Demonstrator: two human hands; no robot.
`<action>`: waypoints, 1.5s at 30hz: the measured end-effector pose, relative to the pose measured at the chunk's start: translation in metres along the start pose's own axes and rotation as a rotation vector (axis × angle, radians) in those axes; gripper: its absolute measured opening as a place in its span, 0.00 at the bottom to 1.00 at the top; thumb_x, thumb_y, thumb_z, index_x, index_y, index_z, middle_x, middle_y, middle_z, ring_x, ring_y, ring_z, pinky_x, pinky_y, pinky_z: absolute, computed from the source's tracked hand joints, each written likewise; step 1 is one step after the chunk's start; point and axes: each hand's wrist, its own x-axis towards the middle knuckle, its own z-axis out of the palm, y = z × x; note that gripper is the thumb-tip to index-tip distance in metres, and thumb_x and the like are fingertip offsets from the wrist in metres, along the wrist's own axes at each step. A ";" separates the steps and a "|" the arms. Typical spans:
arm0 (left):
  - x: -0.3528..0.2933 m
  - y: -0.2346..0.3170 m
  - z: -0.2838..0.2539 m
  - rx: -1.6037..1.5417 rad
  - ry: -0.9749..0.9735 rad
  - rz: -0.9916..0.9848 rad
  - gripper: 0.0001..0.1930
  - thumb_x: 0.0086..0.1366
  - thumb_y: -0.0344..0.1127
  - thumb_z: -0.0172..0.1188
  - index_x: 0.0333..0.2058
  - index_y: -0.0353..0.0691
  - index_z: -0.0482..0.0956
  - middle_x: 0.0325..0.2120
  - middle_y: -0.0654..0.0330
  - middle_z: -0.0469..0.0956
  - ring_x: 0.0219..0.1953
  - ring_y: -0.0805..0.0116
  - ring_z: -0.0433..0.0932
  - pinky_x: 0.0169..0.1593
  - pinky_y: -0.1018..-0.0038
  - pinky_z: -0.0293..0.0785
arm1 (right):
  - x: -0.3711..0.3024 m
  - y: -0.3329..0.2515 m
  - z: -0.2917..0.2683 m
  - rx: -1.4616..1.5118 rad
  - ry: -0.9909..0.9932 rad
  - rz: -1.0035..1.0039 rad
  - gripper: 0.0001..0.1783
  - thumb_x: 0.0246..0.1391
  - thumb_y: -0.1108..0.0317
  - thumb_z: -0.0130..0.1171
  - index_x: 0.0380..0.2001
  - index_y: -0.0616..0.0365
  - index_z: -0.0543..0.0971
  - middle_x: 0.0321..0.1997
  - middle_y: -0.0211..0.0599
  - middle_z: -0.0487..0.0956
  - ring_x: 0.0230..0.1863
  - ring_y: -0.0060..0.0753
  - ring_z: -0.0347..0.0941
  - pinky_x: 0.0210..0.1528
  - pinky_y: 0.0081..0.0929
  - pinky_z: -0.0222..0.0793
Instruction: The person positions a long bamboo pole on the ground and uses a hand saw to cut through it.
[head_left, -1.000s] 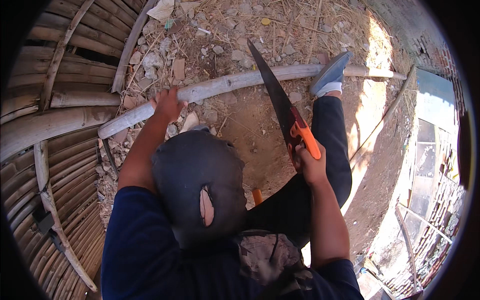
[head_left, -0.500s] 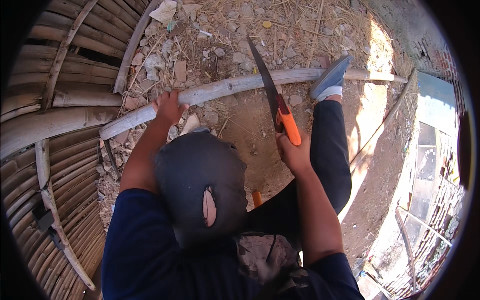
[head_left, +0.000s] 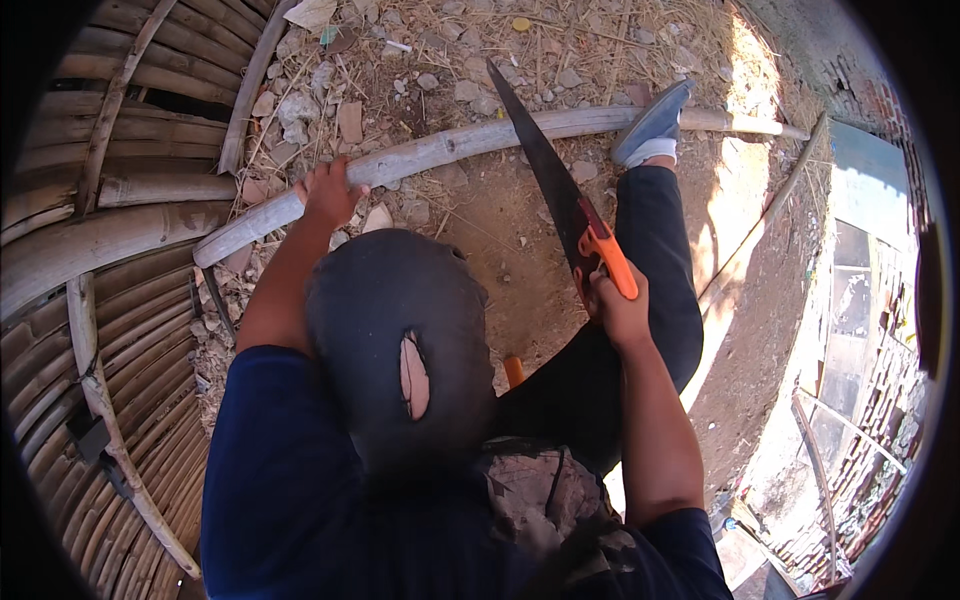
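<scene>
A long pale bamboo pole [head_left: 450,148] lies across the ground in front of me. My left hand [head_left: 332,195] is on the pole's left part, fingers curled over it. In my right hand [head_left: 622,305] is the orange handle [head_left: 612,258] of a handsaw. Its dark blade [head_left: 535,145] slants up and left, crossing over the pole in view; whether the teeth touch the bamboo I cannot tell. Right of the blade, my blue-grey shoe [head_left: 650,125] rests on the pole.
My bent knee [head_left: 395,340], in dark cloth with a slit, covers the ground below my left hand. A small orange piece [head_left: 514,370] shows beside it. Bamboo slat walls [head_left: 150,370] stand at the left. Rubble and straw [head_left: 470,75] lie beyond the pole; a thin pole [head_left: 775,205] is at the right.
My right hand has moved right with the saw, and the blade leans more to the left. My left hand stays on the pole. The whole view has shifted slightly.
</scene>
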 end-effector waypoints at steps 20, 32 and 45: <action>-0.006 0.004 -0.007 -0.034 0.016 -0.011 0.36 0.64 0.54 0.69 0.67 0.55 0.66 0.64 0.52 0.66 0.69 0.45 0.61 0.71 0.34 0.42 | -0.048 0.003 0.009 0.005 0.001 -0.014 0.07 0.60 0.72 0.59 0.39 0.65 0.77 0.24 0.25 0.74 0.23 0.16 0.70 0.27 0.21 0.66; 0.001 0.008 -0.020 -0.055 0.003 -0.018 0.36 0.64 0.55 0.69 0.68 0.57 0.66 0.63 0.52 0.66 0.70 0.46 0.60 0.73 0.36 0.39 | -0.071 0.010 0.015 0.032 0.063 -0.083 0.10 0.60 0.73 0.58 0.43 0.65 0.79 0.28 0.25 0.76 0.26 0.17 0.71 0.30 0.21 0.68; -0.012 0.021 -0.038 -0.023 -0.134 -0.054 0.37 0.60 0.55 0.73 0.65 0.55 0.69 0.62 0.54 0.69 0.69 0.48 0.62 0.71 0.35 0.47 | 0.015 -0.026 0.038 -0.022 0.058 -0.026 0.05 0.59 0.71 0.60 0.33 0.62 0.76 0.22 0.26 0.74 0.19 0.17 0.68 0.26 0.21 0.66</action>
